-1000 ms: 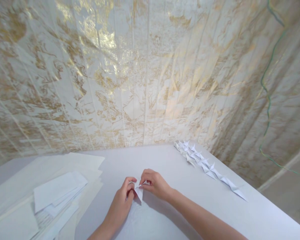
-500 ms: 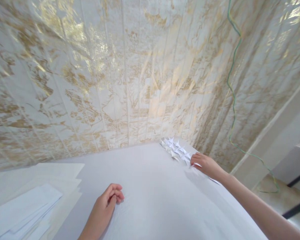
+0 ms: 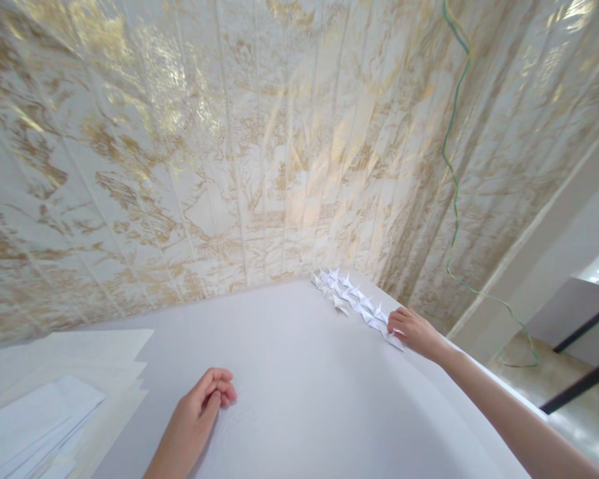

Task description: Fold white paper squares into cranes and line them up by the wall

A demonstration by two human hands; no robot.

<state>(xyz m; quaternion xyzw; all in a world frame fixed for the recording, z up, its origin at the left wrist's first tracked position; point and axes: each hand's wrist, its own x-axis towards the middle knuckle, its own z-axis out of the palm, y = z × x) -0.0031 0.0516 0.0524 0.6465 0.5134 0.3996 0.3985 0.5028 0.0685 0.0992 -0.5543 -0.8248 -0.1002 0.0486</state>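
Several small folded white paper cranes [image 3: 347, 293] with pointed tips stand in slanting rows near the table's far right corner. My right hand [image 3: 413, 332] is at the near end of these rows, its fingers pinched at a paper crane [image 3: 393, 339] that they partly cover. Exactly how the fingertips meet the paper is hidden. Over the left middle of the white table [image 3: 289, 372], my left hand [image 3: 205, 399] rests with its fingers curled in and the thumb against them. Nothing shows in it.
White and cream paper sheets [image 3: 114, 362] lie in overlapping piles at the left, with folded white paper [image 3: 40, 412] on top. A gold-patterned wall covering [image 3: 204, 166] rises behind the table. A green-yellow cord [image 3: 452, 166] hangs at the right, beyond the table's edge.
The view has shifted slightly right. My right hand has moved a little along the row, and the paper crane at its near end shows more. My left hand keeps its curled pose.
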